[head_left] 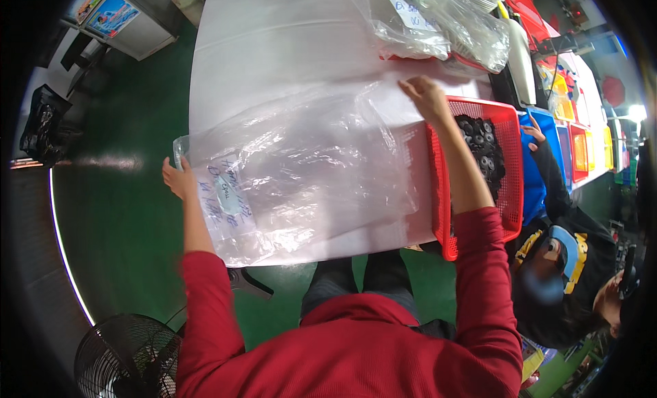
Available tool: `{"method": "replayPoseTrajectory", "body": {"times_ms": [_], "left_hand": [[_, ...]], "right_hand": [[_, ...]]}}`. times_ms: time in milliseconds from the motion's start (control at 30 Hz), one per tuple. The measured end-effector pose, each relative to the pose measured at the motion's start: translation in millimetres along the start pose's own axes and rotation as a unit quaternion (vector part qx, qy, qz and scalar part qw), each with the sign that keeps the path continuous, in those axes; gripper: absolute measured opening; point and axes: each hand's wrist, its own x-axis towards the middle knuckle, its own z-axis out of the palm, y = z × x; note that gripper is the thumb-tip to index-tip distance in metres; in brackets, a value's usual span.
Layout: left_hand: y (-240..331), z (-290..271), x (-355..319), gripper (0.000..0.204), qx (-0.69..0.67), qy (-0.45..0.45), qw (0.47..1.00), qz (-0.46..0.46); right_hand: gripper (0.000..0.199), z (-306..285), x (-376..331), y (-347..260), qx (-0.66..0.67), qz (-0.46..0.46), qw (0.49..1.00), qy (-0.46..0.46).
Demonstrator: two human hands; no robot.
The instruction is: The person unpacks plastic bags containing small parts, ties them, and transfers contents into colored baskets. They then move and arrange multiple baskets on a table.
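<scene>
A large clear plastic bag (321,172) lies spread on the white-covered table (274,76) in front of me. Beneath its film at the left shows a paper label (228,196) with handwriting. My left hand (179,180) is at the bag's left edge, thumb and fingers apart. Farther off on the right, my right hand (424,97) hovers past the bag's far right corner, its fingers stretched to the left; I see nothing held in it. Below my right forearm stands a red plastic basket (510,193) holding many black ring-shaped parts (482,148), partly hidden by the arm.
More filled clear bags (438,28) rest at the table's far right. Right of the basket is a blue bin (558,141), with a co-worker's hand (534,131) at its edge. A black fan (126,360) stands at lower left on the green floor (123,213).
</scene>
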Motion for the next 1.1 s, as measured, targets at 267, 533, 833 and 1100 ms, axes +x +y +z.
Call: {"method": "replayPoseTrajectory", "body": {"times_ms": [267,533,833,1100], "left_hand": [[31,21,-89,0.051,0.063,-0.129,0.979,0.148],[40,6,-89,0.05,0.073,-0.133,0.982,0.115],[44,17,-84,0.05,0.064,-0.117,0.981,0.141],[47,15,-87,0.049,0.059,-0.099,0.981,0.153]], "right_hand": [[0.059,135,-22,-23,-0.102,0.146,0.984,0.002],[0.045,61,55,40,0.224,0.208,0.939,0.161],[0.027,116,74,33,0.131,0.136,0.964,0.188],[0.05,200,-101,-55,-0.114,-0.249,0.962,0.018]]}}
